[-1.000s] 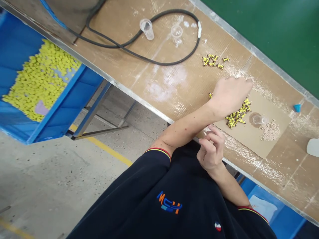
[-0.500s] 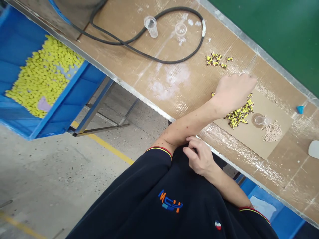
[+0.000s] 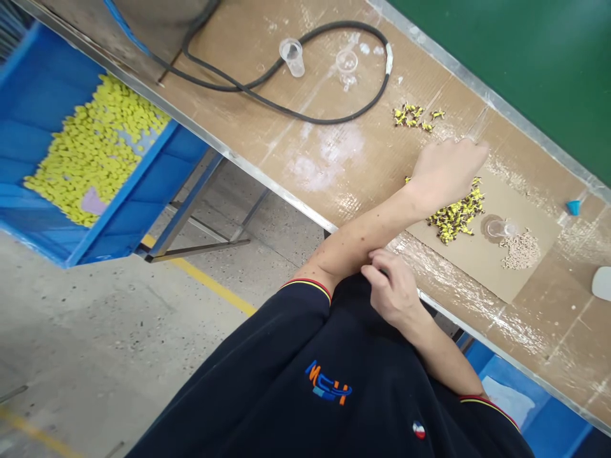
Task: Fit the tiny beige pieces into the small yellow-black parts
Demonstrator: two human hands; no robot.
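My left hand (image 3: 449, 170) reaches over the workbench, closed with its knuckles up. Its fingertips are turned down out of sight, so anything in them is hidden. Partly beneath it lies a heap of small yellow-and-black figures (image 3: 456, 216) on a cardboard sheet (image 3: 506, 280). Close to my body, my right hand (image 3: 396, 289) has its fingers curled, thumb near index finger, at the underside of my left forearm. Whether it holds something small cannot be made out. A clear plastic cup (image 3: 501, 228) lies on the sheet beside a pile of tiny pale pink pieces (image 3: 522, 249).
More yellow-and-black figures (image 3: 413, 116) lie farther back. A black cable (image 3: 324, 121) loops near two clear cups (image 3: 293, 57). A blue bin (image 3: 128, 216) of yellow pieces (image 3: 95, 159) stands left of the bench. A small blue cone-like piece (image 3: 573, 207) sits at right.
My right hand has shifted slightly right and up along my left forearm. My left hand stays nearly in place over the figures. The view has tilted a little.
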